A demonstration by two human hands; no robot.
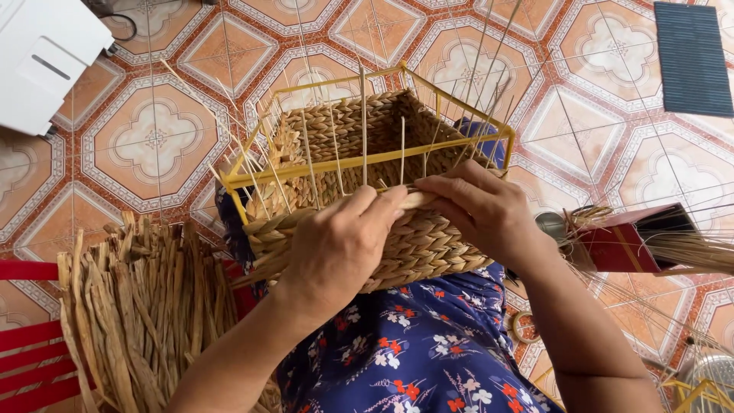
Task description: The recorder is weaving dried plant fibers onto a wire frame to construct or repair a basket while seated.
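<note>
Looking down from your head, you see your two hands working on a half-woven basket (359,191) that rests on your lap, against a blue floral dress (428,344). Your left hand (336,248) is curled closed over the near wall of the basket, with its fingers pressing a flat, pale straw strand (413,200) at the top of the weave. Your right hand (482,210) is also closed around that same near edge, fingers bent over the strand just beside your left fingertips, so the two hands almost touch. The basket is rectangular, tilted with its open mouth facing away from you, and built around a yellow wire frame (367,162). Thin upright reeds (364,122) stand along its walls and rise past the frame.

To your left, near you, lies a thick bundle of dried straw strips (138,306), partly over a red slatted seat (30,344). To your right, a red box (623,241) lies on its side with straw fibres beside it. Far left sits a white appliance (42,53), and far right a dark ribbed mat (692,57). All of it rests on a patterned tiled floor (153,138) in orange and cream.
</note>
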